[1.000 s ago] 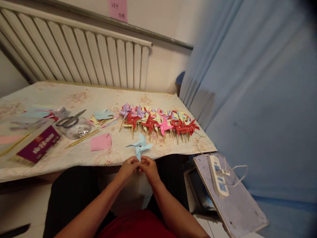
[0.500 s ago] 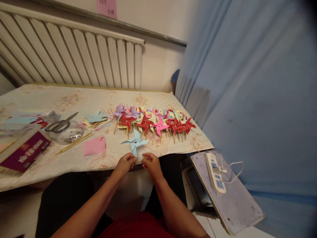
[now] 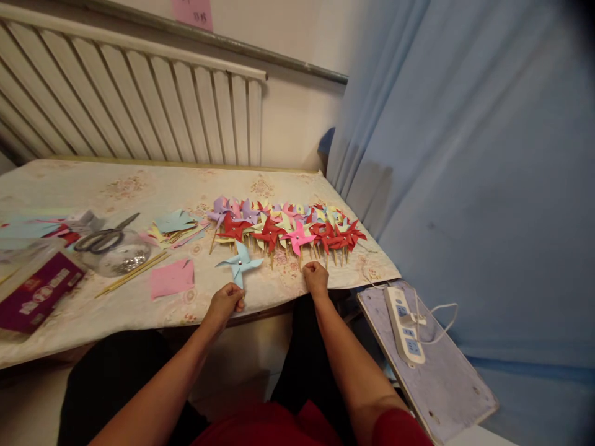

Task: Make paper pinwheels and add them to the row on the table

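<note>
A light blue paper pinwheel [image 3: 240, 263] stands at the table's front edge, its stick pinched low down by my left hand [image 3: 226, 301]. To the right, my right hand [image 3: 317, 279] is closed, fingertips at the lower end of the stick of a bright pink pinwheel [image 3: 298, 238]. That pinwheel is in the front row of a dense group of finished ones. Red pinwheels [image 3: 269, 234] flank it, with purple pinwheels [image 3: 223, 209] and yellow and pink ones behind.
Left on the flowered tablecloth [image 3: 125, 186] lie pink paper squares [image 3: 171, 279], wooden sticks [image 3: 134, 274], coloured paper pieces [image 3: 176, 222], scissors [image 3: 106, 238], a clear dish of small metal pieces [image 3: 123, 261] and a purple-labelled box [image 3: 41, 291]. A power strip [image 3: 403, 325] rests on a board at right.
My right hand has moved away to the right, up to the pink pinwheel's stick. My left hand, with the light blue pinwheel, has shifted a little to the left.
</note>
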Motion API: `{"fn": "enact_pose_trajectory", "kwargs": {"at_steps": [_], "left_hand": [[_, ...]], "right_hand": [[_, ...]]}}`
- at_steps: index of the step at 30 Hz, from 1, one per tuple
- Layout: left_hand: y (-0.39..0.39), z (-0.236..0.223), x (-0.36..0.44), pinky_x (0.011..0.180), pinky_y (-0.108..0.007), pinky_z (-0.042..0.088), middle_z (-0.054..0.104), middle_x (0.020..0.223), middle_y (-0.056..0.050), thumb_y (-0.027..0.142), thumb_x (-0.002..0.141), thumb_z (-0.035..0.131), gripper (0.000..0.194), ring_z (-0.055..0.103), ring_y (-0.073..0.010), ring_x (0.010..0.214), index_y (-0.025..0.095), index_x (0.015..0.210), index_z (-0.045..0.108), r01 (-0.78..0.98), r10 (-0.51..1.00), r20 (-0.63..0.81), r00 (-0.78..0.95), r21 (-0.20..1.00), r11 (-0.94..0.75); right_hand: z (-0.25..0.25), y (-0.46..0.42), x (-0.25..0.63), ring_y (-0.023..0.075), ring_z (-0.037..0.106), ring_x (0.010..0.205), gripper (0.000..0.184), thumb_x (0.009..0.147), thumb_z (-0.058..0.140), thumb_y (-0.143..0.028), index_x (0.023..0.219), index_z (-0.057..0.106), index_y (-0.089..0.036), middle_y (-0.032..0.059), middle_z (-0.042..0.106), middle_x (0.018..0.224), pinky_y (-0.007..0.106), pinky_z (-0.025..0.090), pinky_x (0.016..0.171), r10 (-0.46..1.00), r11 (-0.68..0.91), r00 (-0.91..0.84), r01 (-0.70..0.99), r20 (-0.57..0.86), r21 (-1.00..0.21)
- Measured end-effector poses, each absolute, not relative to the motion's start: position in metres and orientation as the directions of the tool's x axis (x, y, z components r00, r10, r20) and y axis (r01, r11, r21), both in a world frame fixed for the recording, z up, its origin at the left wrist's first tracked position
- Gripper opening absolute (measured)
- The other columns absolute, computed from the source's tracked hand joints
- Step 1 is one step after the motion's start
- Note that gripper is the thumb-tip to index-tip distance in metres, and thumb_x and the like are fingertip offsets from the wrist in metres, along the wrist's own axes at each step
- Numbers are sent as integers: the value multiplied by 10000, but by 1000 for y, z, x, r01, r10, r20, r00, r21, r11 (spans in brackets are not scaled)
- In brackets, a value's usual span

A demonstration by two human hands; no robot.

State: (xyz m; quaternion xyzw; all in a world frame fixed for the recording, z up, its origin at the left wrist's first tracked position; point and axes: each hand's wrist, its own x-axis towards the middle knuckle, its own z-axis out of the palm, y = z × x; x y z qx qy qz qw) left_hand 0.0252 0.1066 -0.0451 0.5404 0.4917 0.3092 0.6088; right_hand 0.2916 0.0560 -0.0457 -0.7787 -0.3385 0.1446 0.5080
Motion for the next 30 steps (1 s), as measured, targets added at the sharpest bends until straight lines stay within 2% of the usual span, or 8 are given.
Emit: {"fn": "enact_pose_trajectory", "kwargs": {"at_steps": [5,15,30], "left_hand": [[106,-48,25,456,-202,325,529,453,57,413,683,600,262,439,-85,398,190,689,462,184,913,-256,319,961,206],[107,-51,24,460,-201,313,538,464,54,415,717,584,256,444,-87,400,187,694,469,214,912,-242,332,961,177],[105,-47,24,464,-208,326,530,456,52,420,699,592,259,445,-94,397,189,687,474,197,912,-238,334,964,179]], "right_hand": [[-49,69,291,162,533,610,63,671,586,-223,612,572,-207,-3,592,600,252,374,626,676,-320,711,519,193,-792],[-49,76,290,164,525,596,138,719,636,-231,603,563,-206,5,590,595,251,336,593,678,-420,702,612,217,-670],[-51,78,289,171,538,627,113,743,613,-244,642,599,-196,32,615,641,257,343,603,694,-453,685,656,223,-604]]}}
